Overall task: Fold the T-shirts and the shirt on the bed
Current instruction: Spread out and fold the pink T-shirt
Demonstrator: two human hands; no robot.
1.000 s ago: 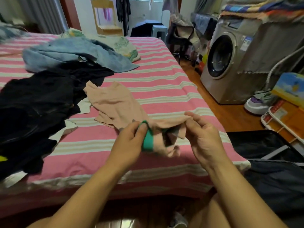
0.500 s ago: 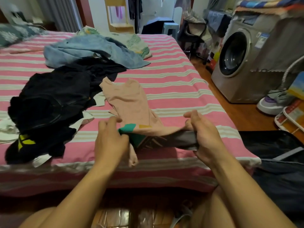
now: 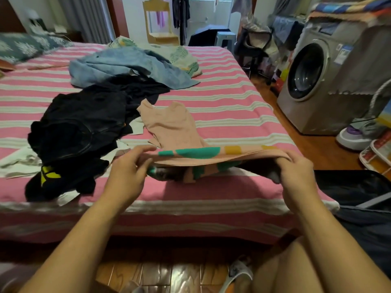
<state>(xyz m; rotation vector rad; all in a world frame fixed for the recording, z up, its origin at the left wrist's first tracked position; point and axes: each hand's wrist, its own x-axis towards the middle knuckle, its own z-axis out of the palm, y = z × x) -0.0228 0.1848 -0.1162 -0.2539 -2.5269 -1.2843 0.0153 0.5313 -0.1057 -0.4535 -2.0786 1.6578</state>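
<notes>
A person's left hand (image 3: 127, 174) and right hand (image 3: 296, 172) each pinch one end of a peach T-shirt (image 3: 175, 127) with green and yellow patches, holding its near edge stretched and lifted just above the near side of the striped bed (image 3: 222, 92). Both hands are closed on the cloth, thumbs on top and fingers curled under; the rest of the garment trails away from them, lying flat toward the middle of the bed. The layers at the held edge look bunched and partly turned in, so a fold begun from here risks trapping a crease or leaving the shirt lopsided. The far tip of the shirt touches a heap of black clothes (image 3: 84, 127) to the left, and a pull toward the near edge could drag that heap along or snag on it. A grip this close to the mattress edge could also let the hem slide off toward the floor if either pinch slackens. A blue shirt (image 3: 127, 66) lies farther back, beyond the black heap, well apart from both hands.
</notes>
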